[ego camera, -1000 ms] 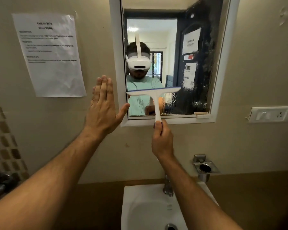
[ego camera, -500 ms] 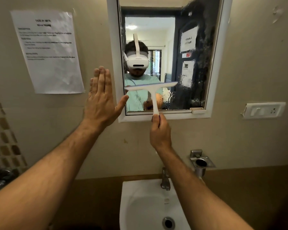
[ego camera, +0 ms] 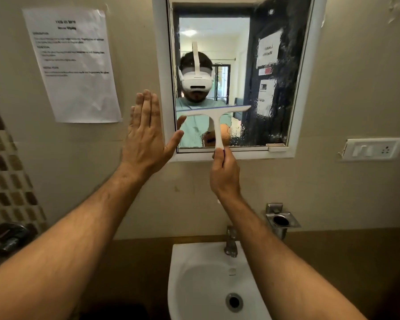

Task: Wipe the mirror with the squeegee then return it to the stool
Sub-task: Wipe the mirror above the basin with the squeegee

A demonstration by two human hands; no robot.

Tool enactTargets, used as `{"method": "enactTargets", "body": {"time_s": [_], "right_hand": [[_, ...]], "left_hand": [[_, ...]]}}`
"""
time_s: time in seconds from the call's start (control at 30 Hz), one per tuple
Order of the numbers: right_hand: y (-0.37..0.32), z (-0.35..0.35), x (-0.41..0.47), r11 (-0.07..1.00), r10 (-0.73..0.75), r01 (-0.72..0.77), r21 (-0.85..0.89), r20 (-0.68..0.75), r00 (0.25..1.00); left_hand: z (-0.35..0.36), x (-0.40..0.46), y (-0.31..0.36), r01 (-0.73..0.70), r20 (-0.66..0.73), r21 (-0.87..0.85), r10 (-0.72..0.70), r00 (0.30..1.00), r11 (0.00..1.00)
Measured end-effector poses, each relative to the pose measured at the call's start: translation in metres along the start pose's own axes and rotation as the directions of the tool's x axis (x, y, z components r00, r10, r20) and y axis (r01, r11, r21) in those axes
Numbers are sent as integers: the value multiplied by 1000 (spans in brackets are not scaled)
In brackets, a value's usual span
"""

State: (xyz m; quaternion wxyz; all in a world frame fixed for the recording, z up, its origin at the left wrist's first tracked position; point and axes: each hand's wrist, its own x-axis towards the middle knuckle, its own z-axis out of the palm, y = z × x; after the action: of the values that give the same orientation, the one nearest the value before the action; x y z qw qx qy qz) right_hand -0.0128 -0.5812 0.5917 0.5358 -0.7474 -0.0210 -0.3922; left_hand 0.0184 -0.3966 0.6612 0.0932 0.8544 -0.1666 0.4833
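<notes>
A white-framed mirror (ego camera: 284, 65) hangs on the beige wall above the basin. Its right part is streaked and wet. My right hand (ego camera: 223, 174) grips the lower end of the handle of a white T-shaped squeegee (ego camera: 215, 114). The blade lies across the lower left half of the glass, tilted slightly up to the right. My left hand (ego camera: 144, 137) is held flat with straight fingers against the wall beside the mirror's left frame, thumb reaching toward the frame's lower corner. The stool is out of view.
A white washbasin (ego camera: 194, 273) with a metal tap (ego camera: 231, 243) sits below. A metal holder (ego camera: 282, 220) is fixed to the wall at right, a switch plate (ego camera: 372, 148) higher up. A printed sheet (ego camera: 72, 63) is taped at left, by brown tiles (ego camera: 7, 181).
The view has shifted so the mirror sits higher in frame and more of the basin shows. The squeegee stays low on the glass in my right hand. My left hand stays flat by the frame.
</notes>
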Motion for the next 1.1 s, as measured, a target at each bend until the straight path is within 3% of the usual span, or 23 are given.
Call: {"method": "enactTargets", "body": {"time_s": [0.23,0.53,0.83,1.0,1.1], "right_hand": [[49,-5,-51,995,96,-93,-36,83,992],[-29,-4,12,999,24,-24,24,15,1000],[18,-8,-30,996,89,-87,-37,63,994],[-30,-9,10,997,6,-4,75,-25,1000],[-52,-7,47,998,-20,22,52,-43,999]], "left_hand": [[-1,-13,6,-13,18,10,13,1000,1000],[-10,-7,12,2,13,11,-3,1000,1000],[-24,-4,3,-38,-9,55,38,999,998],[-38,19,3,-61,-42,84,64,997,995],[-41,27,3,-48,-51,84,52,997,995]]}}
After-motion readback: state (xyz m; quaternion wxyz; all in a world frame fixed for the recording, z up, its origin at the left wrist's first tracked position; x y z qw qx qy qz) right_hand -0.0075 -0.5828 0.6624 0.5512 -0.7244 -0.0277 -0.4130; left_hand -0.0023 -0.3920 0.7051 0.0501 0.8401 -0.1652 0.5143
